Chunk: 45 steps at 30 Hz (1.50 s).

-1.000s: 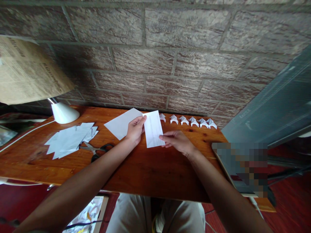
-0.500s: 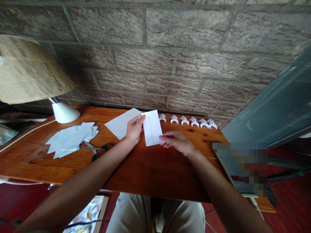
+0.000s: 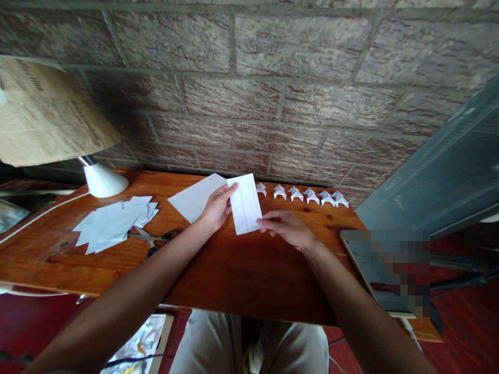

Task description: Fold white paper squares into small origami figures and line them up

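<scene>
A white rectangular sheet of paper with faint print is held up over the table, slightly tilted. My left hand pinches its left edge near the top, thumb on the front face. At the lower right corner, my right hand grips the sheet between thumb and fingers. Behind my left hand another white sheet lies flat on the wood. Several small folded paper figures stand in a row along the wall, the leftmost close behind the held sheet's right edge.
On the left lie a pile of cut papers and scissors, partly behind my left forearm. A lamp with a white base stands beyond them. At the right table edge is a flat device with a blurred screen. A brick wall rises behind.
The held paper has shifted very slightly right and up, and my left thumb sits a little further onto it. Everything else stays in place.
</scene>
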Available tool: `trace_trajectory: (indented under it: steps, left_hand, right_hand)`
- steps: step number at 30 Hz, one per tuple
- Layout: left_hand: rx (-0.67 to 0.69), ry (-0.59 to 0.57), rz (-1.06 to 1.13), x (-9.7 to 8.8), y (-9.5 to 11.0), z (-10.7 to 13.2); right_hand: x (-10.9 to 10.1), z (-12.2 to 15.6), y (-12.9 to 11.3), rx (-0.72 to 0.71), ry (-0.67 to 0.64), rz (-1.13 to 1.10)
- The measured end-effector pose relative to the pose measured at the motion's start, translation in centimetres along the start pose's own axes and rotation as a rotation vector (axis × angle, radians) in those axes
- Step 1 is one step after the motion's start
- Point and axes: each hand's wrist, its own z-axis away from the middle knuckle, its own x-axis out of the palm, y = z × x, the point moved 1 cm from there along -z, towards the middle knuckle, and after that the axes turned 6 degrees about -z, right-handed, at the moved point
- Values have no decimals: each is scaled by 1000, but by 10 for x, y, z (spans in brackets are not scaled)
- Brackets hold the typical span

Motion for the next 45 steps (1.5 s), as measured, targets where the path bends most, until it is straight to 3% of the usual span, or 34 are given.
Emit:
trace_trajectory:
  steps: [2, 5, 8, 13, 17, 23, 31, 39, 45]
  left_hand:
    - [-49, -108, -25, 5, 0, 5]
    - [-114, -172, -70, 12, -4, 13]
    - [-133, -170, -103, 13, -10, 16]
    - [-84, -162, -156, 11, -19, 15]
    - [-83, -209, -179, 12, -22, 17]
    - [-90, -105, -219, 13, -21, 18]
    - [-27, 145, -64, 5, 0, 4]
    - [-78, 101, -67, 12, -3, 12]
    - [-124, 53, -78, 16, -10, 16]
  right_hand:
    - [0, 0, 1, 1, -3, -5]
    - [1, 0, 3, 11, -50, -9]
    - [3, -1, 4, -1, -65, 9]
    - [0, -4, 4, -76, 63, -25]
    - [-1, -6, 6, -110, 84, -11]
    - [0, -9, 9, -109, 72, 53]
    - [4, -6, 12, -46, -6, 131]
    - [4, -8, 10, -49, 94, 84]
    - [7, -5, 7, -74, 8, 214]
